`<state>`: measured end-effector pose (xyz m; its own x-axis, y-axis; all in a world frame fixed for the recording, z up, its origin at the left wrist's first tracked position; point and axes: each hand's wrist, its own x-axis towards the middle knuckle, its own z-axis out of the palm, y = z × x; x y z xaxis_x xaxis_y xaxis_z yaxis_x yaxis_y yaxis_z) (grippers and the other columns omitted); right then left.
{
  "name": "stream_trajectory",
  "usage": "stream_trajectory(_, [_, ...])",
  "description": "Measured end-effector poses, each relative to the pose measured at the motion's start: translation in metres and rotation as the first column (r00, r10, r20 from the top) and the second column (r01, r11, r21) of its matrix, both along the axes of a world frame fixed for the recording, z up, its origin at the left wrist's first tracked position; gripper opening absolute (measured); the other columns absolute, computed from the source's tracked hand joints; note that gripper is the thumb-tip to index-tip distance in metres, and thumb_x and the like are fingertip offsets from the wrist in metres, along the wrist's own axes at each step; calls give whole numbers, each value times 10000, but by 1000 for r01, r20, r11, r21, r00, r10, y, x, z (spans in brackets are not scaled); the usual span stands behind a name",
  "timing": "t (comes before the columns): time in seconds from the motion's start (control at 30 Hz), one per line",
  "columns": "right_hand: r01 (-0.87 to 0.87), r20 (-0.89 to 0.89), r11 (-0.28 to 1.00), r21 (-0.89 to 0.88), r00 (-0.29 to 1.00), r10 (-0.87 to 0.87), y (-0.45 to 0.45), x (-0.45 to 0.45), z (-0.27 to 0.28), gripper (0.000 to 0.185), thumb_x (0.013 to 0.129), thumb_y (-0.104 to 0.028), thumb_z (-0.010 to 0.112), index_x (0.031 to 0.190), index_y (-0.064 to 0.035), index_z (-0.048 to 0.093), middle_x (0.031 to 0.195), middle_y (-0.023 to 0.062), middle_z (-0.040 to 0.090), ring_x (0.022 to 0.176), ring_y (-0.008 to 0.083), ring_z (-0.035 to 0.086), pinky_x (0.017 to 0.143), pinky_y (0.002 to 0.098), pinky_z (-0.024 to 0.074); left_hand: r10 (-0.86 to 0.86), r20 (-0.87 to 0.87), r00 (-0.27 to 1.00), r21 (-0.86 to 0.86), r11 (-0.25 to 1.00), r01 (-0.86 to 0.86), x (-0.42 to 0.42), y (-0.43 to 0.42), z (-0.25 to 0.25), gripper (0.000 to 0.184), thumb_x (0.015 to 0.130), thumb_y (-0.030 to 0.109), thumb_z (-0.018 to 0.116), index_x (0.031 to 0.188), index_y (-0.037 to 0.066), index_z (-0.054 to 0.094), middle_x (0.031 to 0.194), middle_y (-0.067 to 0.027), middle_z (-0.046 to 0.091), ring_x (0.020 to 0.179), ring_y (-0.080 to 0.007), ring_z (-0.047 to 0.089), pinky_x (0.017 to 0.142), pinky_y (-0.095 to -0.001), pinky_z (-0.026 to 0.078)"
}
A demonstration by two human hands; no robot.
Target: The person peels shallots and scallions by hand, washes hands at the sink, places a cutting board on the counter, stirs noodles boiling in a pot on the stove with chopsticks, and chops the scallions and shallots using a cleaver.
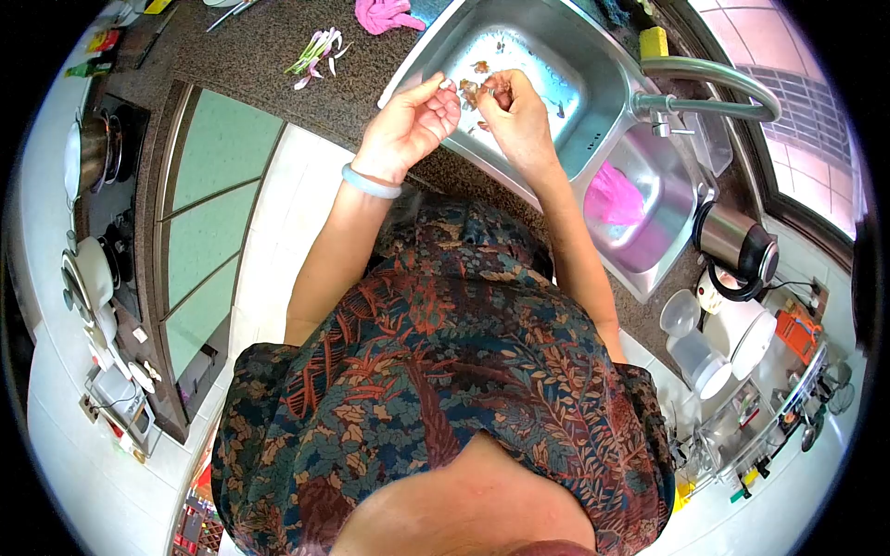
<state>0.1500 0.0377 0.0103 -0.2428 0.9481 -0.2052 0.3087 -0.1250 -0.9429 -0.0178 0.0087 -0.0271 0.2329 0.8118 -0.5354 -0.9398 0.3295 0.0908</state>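
My left hand (413,128), with a pale bangle on its wrist, is palm up over the sink's near edge, thumb and forefinger pinched on a small whitish piece (447,83). Close beside it, my right hand (521,119) holds a brown, crumpled piece (470,93) over the basin; what it is I cannot make out. Below, brown scraps (481,67) and small dark bits lie in the wet steel basin (593,116). Left of the sink, slender white and purple pieces with green stems (320,56) rest on the speckled counter (232,60).
A pink glove (385,14) lies behind the stems. A pink bag-like item (615,195) sits in the second basin (640,246). The faucet (723,74) arches at right, near a yellow sponge (654,43). A steel kettle (732,241) and plastic containers (691,347) stand further right.
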Motion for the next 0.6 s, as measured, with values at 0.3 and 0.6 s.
stream_trajectory(0.3, [-204,89,964,171,978,191,3,-2,13,236,914,-191,643,1040,9,650,767,49,628,687,103,568,636,273,467,-109,-189,976,124,983,134,10,-2,-13,120,988,86,556,1067,3,590,968,-46,623,835,-101,580,751,-258,526])
stream_trajectory(0.6, [-126,-13,991,35,992,126,9,4,-4,284,925,-221,642,1023,46,650,732,68,652,679,111,600,641,276,477,223,-937,271,299,910,288,23,-14,20,238,937,46,627,1171,44,672,975,-20,667,832,-83,594,725,-228,501])
